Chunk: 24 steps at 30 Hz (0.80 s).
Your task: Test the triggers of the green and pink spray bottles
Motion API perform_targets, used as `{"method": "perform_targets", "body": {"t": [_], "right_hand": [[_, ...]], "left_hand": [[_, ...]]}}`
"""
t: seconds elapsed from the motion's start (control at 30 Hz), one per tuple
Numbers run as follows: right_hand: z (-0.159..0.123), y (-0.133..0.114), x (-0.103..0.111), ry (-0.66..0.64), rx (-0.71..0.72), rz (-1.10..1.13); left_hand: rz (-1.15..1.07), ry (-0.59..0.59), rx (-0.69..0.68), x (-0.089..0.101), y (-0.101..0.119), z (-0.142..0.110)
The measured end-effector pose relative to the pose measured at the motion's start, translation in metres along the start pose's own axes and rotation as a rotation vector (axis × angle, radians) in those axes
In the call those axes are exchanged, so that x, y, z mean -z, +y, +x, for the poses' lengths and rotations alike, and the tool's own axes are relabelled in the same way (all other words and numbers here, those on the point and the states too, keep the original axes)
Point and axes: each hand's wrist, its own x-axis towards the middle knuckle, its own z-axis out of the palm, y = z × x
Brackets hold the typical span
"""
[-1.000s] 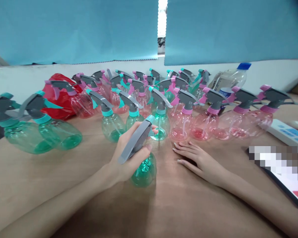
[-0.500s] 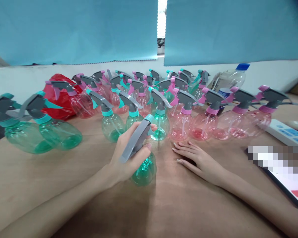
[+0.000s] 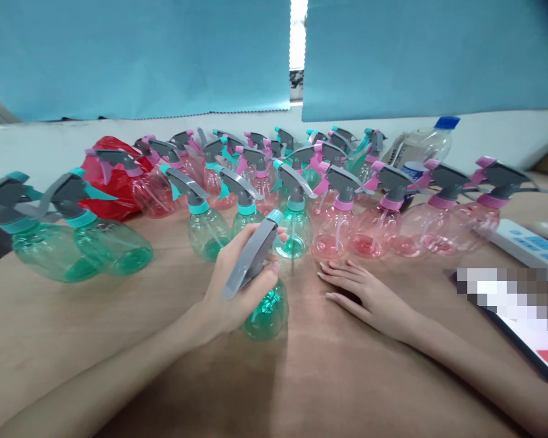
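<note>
- The left hand has its fingers clamped around the neck of a green spray bottle, below the grey trigger head; that grip appears to leave the head exposed.
- The right hand is empty, palm down, its fingers slightly apart on the tabletop, seemingly just resting.
- Just beyond the fingers, green spray bottles and pink spray bottles stand closely grouped, apparently sorted by colour.
- Left of the fingers, two more green bottles sit apart.
- Right of the fingers lies a pixelated phone.
- Farthest off are a red plastic bag and a clear water bottle.
</note>
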Motion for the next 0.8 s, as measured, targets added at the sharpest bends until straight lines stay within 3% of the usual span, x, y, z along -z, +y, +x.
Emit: {"method": "perform_targets", "body": {"t": [0.33,0.8], "right_hand": [[0.0002,0.0003,0.0005,-0.01,0.001,-0.01],[0.0,-0.0012,0.0005,0.03,0.011,0.018]], "left_hand": [[0.053,-0.002,0.039,0.0002,0.0036,0.0],[0.201,-0.006,-0.041,0.0037,0.0039,0.0026]]}}
